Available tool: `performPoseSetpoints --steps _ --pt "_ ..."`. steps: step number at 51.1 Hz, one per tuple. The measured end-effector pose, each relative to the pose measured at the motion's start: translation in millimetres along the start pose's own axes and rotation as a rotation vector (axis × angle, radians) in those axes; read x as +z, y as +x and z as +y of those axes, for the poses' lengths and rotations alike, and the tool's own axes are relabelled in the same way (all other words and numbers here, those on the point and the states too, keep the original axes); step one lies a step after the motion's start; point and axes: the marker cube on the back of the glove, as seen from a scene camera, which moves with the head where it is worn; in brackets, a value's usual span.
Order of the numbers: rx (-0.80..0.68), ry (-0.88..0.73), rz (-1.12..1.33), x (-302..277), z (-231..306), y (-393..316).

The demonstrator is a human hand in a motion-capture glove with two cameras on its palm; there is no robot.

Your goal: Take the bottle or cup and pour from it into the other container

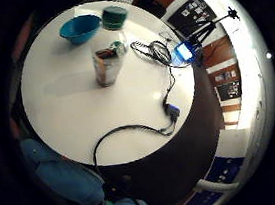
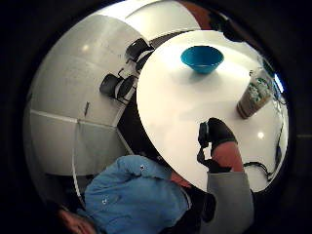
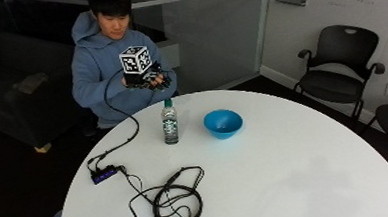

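A glass bottle with a green cap and a brown drink stands upright on the round white table, near the person's side. Just beside it sits a blue bowl, apart from the bottle. My gloved right hand is raised in front of the person's chest, above the table's far edge and behind the bottle, fingers relaxed and holding nothing. From the palm, the bottle and bowl lie below on the table; both show again in the thumb side view, bottle and bowl.
A black cable runs from the hand to a small blue box and a coiled bundle at the table's near left. Black chairs stand beyond the table at the right. A tripod with a lit screen stands off the table.
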Motion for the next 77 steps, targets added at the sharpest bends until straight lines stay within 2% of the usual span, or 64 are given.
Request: performPoseSetpoints --steps 13,28,45,52,57,60,66,70,74,77 --pt "0.086 0.089 -0.071 -6 12 54" --pt "0.137 0.323 -0.408 16 16 116" --pt "0.167 0.428 -0.703 65 4 146" --pt "0.265 0.681 -0.827 81 -30 148" --pt "0.192 0.518 -0.901 101 -26 130" --pt "0.173 0.486 -0.932 109 -35 122" --pt "0.172 0.508 -0.974 117 -58 110" --pt "0.201 0.677 -0.993 117 -81 106" --pt "0.16 0.559 -1.05 128 -76 92" --pt "0.151 0.562 -1.083 132 -82 86"
